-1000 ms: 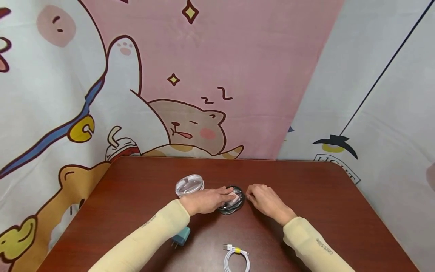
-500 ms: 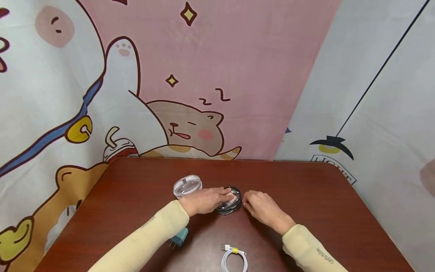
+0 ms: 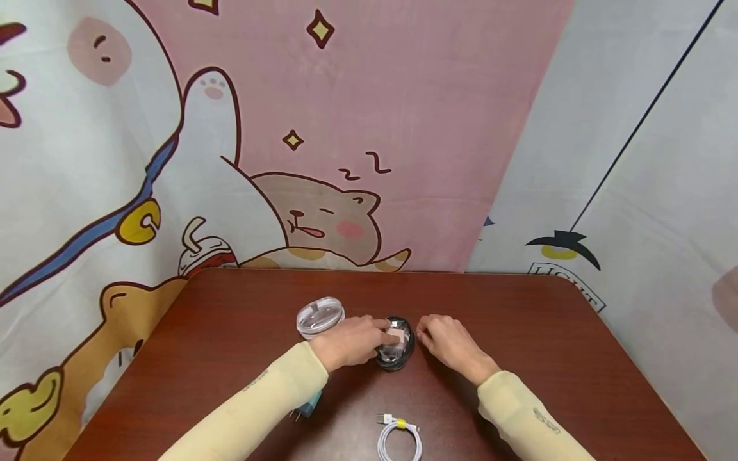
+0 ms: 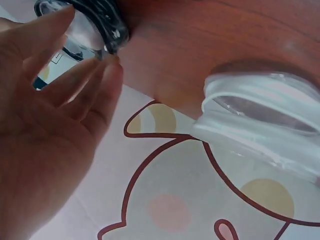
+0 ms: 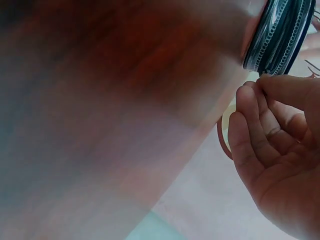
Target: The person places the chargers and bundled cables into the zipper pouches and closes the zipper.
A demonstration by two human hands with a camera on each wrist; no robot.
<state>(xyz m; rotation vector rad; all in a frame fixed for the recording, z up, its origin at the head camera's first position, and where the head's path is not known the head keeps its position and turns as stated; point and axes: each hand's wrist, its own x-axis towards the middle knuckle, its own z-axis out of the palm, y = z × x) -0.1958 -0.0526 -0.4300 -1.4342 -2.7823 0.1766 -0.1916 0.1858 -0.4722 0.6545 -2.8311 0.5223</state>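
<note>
A round clear pouch with black zippered edging (image 3: 395, 360) is tilted near the middle of the table, something pale pink showing inside it. My left hand (image 3: 350, 341) grips its left side; in the left wrist view that hand's thumb and fingers reach round the black edge. Zipper teeth run along the pouch's side (image 5: 272, 37) in the right wrist view. Just beside it, my right hand (image 3: 452, 346) has thumb and forefinger pinched together at a small dark zipper pull, mostly hidden by the fingertips (image 5: 267, 82).
A second round clear pouch with white edging (image 3: 319, 315) stands behind my left wrist. A teal charger plug (image 3: 308, 406) lies partly under my left forearm. A coiled white USB cable (image 3: 400, 442) lies at the front. A cartoon-printed cloth (image 3: 426, 128) hangs behind the table (image 3: 519, 307).
The black-edged pouch has turned and tilted, and my left fingers have shifted from its top to its left side. My right hand stays beside it, moved slightly.
</note>
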